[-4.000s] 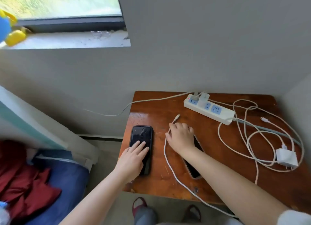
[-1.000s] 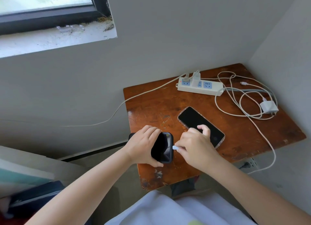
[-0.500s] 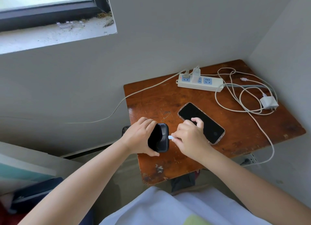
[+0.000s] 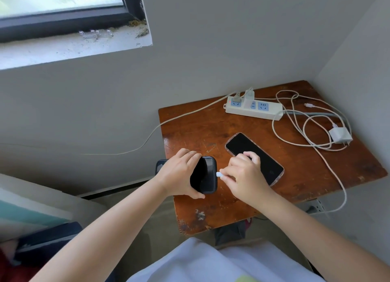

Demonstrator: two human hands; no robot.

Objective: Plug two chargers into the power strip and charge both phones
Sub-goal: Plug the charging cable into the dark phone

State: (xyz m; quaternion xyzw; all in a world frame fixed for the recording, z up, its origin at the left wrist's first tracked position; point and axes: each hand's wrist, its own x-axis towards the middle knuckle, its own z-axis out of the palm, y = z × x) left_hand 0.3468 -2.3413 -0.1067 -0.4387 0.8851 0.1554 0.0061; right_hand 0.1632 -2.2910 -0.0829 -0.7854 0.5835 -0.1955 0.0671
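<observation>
Phone (image 4: 207, 176) overhanging table edge (image 4: 168, 161) (left hand (image 4: 179, 174) gripping), connector (image 4: 219, 174) beside

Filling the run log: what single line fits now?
left hand grips dark phone | right hand aims cable plug | unplugged

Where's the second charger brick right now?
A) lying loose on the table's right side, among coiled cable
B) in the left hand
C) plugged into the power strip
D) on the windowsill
A: the white charger brick lies on the table amid the coiled cable, apart from the power strip, while the left hand holds a phone.
</observation>
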